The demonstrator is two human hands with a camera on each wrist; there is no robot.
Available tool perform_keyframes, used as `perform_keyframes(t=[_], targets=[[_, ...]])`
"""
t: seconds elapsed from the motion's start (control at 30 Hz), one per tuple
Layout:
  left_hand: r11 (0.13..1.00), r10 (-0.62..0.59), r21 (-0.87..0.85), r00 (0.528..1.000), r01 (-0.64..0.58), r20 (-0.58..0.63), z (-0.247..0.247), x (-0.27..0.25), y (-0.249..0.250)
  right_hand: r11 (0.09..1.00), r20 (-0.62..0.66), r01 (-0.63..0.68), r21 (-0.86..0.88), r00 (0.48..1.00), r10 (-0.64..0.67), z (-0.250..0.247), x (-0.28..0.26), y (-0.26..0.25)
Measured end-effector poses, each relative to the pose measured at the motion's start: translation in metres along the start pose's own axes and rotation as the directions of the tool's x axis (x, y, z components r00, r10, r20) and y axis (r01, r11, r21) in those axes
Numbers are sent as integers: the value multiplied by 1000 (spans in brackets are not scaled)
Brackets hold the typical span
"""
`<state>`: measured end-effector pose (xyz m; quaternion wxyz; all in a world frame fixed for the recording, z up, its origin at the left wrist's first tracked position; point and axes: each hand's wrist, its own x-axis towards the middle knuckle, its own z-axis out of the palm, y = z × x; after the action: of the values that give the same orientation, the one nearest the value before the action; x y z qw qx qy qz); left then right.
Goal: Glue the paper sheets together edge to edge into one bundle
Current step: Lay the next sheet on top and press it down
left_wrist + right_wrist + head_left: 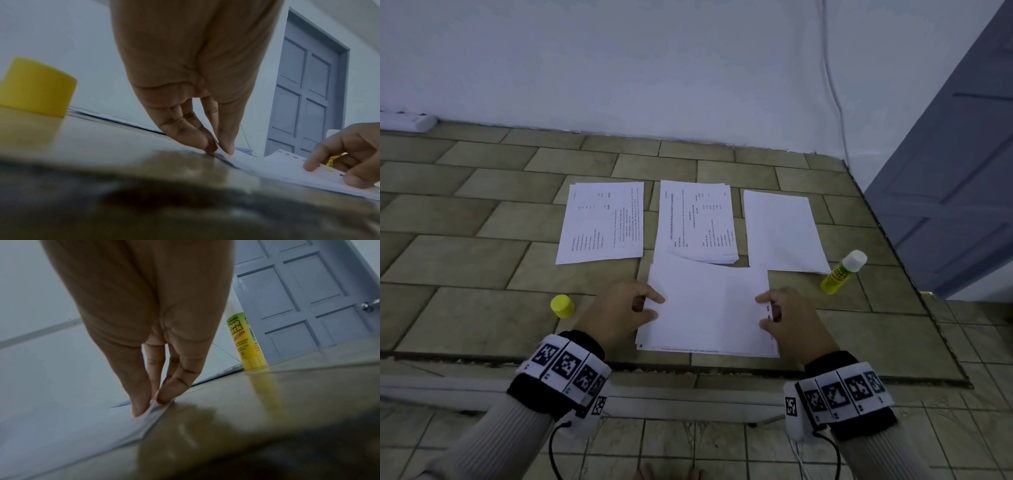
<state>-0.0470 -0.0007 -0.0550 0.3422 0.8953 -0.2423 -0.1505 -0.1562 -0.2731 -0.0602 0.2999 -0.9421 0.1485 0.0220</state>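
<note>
– What's the room like?
– White wall (654, 68), tan brick-pattern tiled floor (482, 212), dim light.
– Anything else?
– Grey panelled door (962, 171) at right, a cable (834, 85) down the wall, a power strip (407, 120) far left.

A tiled floor (482, 260) carries everything; near the wall lie three paper stacks, two printed (602, 222) (697, 222), one blank (784, 229). Nearer, a fourth stack (709, 308); a yellow cap (562, 306) left, an upright uncapped glue stick (842, 272) right.
</note>
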Motion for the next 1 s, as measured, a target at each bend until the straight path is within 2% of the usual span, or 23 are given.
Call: perform_keyframes(t=[0.63, 1.0], targets=[[996, -42, 77, 999, 42, -3, 1, -4, 0, 993, 2, 4, 116, 1000, -4, -10, -3, 9], [997, -48, 67, 999, 48, 1, 1, -4, -2, 996, 13, 10, 87, 1000, -12, -11, -3, 7]])
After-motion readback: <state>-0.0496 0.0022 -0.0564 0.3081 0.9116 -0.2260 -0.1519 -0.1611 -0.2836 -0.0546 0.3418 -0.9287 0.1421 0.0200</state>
